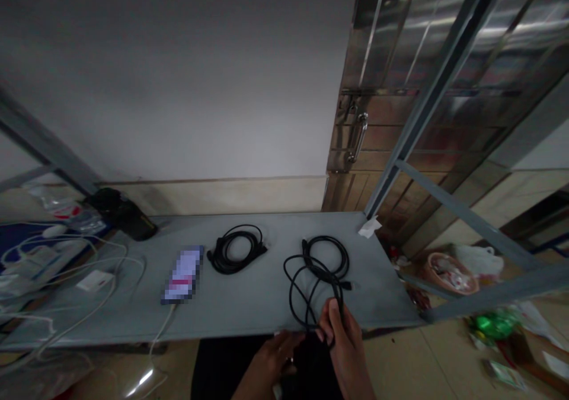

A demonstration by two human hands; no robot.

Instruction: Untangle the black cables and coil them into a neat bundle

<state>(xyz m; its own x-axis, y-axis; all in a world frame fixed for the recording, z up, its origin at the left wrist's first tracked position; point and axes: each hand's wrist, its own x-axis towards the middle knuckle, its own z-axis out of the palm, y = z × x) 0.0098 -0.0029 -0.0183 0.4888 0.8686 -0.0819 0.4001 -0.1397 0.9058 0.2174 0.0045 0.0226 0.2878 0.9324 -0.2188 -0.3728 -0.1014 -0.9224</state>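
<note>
1. Head view: the loosely looped black cable [328, 274] lies partly on the table [258, 305], right of the smartphone [183, 274].
2. Its strands cross, so I'd ease the loops even, lightly, without kinking them.
3. My right hand [341, 329] is closed around its strands; my left hand [278, 352], nearer me than the smartphone, half-curls, but whether it grips anything I can't tell.

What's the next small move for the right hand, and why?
Probably draw the loose loops in: the right hand grips the black cable, whose loops spread wide and cross, while the neighbouring coil lies compact.
</note>
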